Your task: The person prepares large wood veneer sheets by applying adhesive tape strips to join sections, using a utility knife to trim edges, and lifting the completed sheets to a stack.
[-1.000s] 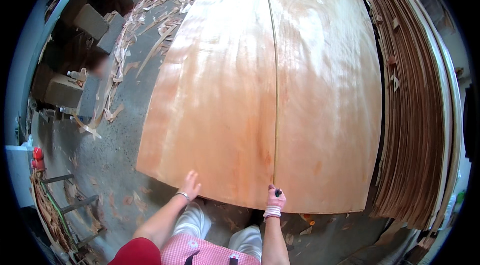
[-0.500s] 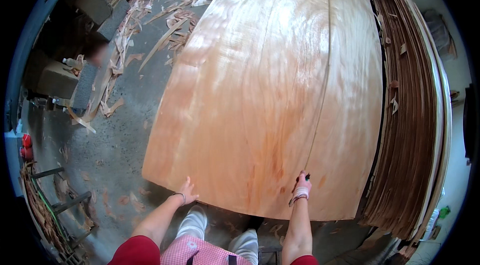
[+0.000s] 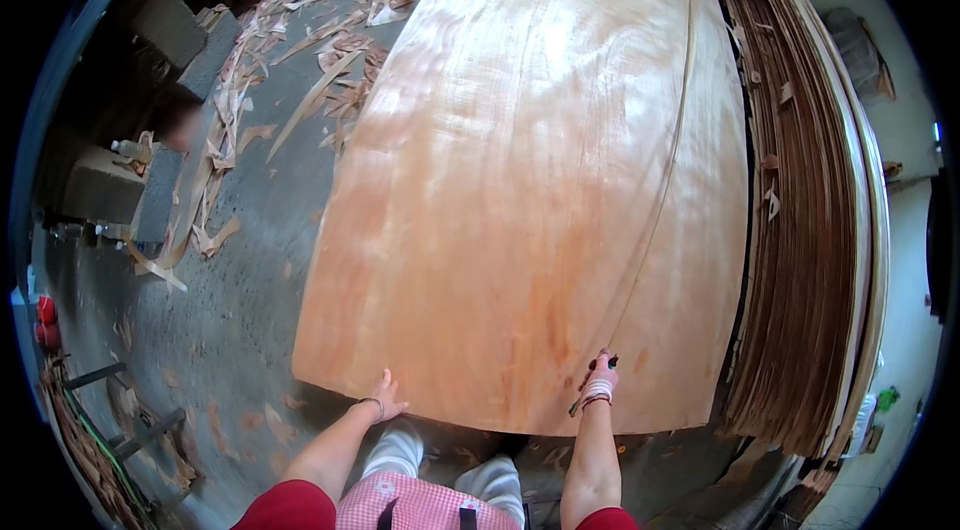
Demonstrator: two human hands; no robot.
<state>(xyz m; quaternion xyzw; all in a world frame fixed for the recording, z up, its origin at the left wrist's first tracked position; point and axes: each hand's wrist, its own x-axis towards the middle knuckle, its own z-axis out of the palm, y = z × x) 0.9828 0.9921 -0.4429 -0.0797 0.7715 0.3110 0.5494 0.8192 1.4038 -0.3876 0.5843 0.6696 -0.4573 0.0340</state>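
Note:
A large, thin sheet of wood veneer lies in front of me, its near edge close to my legs. My left hand rests on that edge near the left corner, fingers spread. Farther right, my right hand is closed, with a white wrap at the wrist. It grips a small dark tool with a bit of green; the tool's kind is mostly hidden by the fingers. From this hand a long, narrow veneer strip runs in a slight curve to the far right of the sheet.
A tall stack of veneer sheets stands along the right side. Veneer scraps litter the floor at the far left, beside grey blocks. A dark metal frame with scraps is at the lower left.
The strip's far part has swung right and now bows more. The sheet's near left corner sits slightly nearer me. My left hand has slid a little to the right; my right hand has dropped slightly.

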